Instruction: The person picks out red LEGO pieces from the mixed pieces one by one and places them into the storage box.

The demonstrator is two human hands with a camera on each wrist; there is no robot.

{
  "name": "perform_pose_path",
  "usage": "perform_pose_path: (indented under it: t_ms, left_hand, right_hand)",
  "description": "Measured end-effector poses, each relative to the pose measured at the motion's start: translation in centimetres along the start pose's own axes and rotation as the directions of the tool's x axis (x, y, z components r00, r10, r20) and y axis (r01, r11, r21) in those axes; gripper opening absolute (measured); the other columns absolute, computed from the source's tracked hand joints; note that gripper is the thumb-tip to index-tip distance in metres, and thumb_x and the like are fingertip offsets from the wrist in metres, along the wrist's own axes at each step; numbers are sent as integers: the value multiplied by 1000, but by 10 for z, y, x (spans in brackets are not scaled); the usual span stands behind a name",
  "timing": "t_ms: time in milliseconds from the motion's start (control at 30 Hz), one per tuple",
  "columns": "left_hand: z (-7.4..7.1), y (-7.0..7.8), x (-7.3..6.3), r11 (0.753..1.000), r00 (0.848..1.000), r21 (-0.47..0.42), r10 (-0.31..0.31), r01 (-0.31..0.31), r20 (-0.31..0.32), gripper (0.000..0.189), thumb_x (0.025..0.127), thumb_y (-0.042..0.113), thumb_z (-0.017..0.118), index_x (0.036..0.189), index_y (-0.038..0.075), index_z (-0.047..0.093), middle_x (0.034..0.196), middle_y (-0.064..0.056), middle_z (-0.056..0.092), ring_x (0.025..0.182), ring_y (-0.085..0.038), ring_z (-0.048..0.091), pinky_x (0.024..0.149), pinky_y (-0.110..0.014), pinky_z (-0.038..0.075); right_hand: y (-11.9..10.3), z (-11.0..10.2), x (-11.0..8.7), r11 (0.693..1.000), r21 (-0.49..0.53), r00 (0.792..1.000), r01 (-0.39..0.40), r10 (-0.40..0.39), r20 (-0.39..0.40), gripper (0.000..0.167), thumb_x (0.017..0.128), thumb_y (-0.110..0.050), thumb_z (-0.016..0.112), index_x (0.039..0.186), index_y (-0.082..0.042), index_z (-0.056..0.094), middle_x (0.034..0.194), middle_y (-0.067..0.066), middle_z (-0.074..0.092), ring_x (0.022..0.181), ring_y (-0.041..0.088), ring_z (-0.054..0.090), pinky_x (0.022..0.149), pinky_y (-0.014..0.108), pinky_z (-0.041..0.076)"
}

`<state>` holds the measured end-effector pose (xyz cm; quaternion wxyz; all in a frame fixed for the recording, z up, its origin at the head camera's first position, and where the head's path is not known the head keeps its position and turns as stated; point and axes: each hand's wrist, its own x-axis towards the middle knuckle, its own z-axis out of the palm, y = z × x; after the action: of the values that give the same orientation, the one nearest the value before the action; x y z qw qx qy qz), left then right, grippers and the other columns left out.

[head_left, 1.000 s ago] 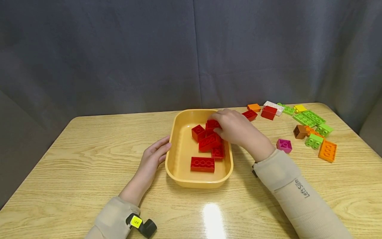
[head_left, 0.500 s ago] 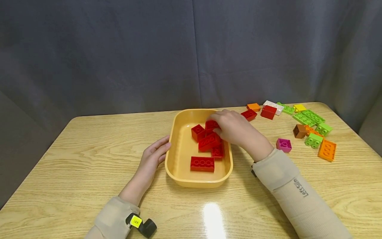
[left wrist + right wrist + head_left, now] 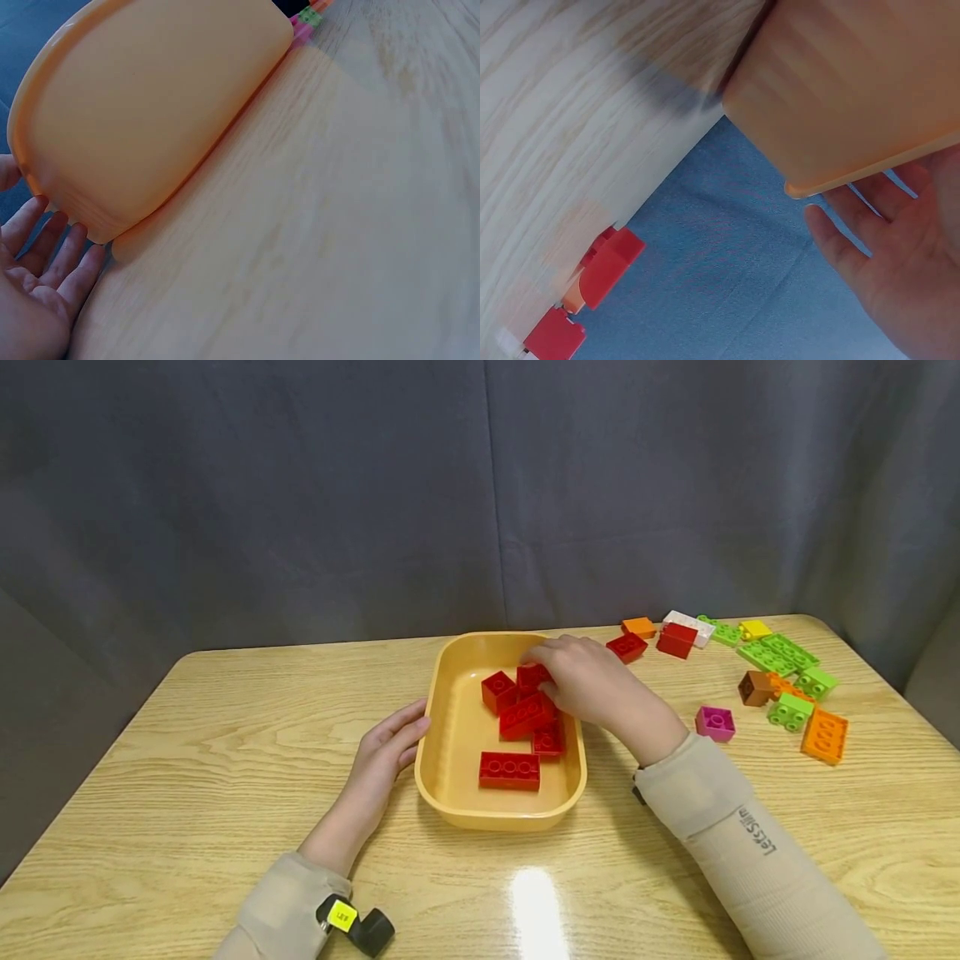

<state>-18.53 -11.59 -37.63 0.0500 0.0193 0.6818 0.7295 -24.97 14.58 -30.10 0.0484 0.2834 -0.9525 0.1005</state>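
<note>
A yellow-orange plastic tub (image 3: 452, 810) stands in the middle of the table in the head view, with several red toy building bricks (image 3: 509, 772) inside, mostly heaped toward its right. My left hand (image 3: 380, 752) rests against the tub's left side, thumb at the rim and fingers fairly straight; in the left wrist view its fingertips (image 3: 77, 234) meet the outer wall. Over the right rim reaches my right hand (image 3: 581, 681), index finger and thumb around a red brick (image 3: 531, 676) on the heap. Its other fingers are partly hidden by the tub in the right wrist view.
Right of the tub lie loose bricks: two red ones (image 3: 627, 647), an orange one (image 3: 638, 627), a white one (image 3: 688, 627) and a magenta one (image 3: 716, 724). Farther right are a brown brick (image 3: 755, 688) and several green pieces (image 3: 791, 712). A grey curtain (image 3: 337, 510) hangs behind the table.
</note>
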Motion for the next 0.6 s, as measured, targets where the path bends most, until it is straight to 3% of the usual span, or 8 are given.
perform_pose_path:
  t_ms: [267, 600]
  left_hand:
    - [0, 2, 0, 1000, 1000, -2, -4, 4, 2, 47, 101, 24, 57, 144, 6, 50, 146, -6, 50, 123, -16, 55, 100, -27, 48]
    - [1, 2, -1, 1000, 1000, 0, -3, 3, 2, 48, 101, 24, 57, 144, 6, 50, 146, -7, 49, 122, -17, 56, 98, -26, 49]
  right_hand:
    - [2, -2, 0, 1000, 5, 1000, 18, -17, -14, 35, 86, -1, 72, 121, -5, 70, 114, 12, 69, 101, 31, 62, 93, 44, 52]
    - [3, -3, -3, 999, -42, 989, -18, 11, -149, 32, 87, -4, 73, 118, -8, 71, 113, 11, 69, 100, 31, 63, 86, 46, 55]
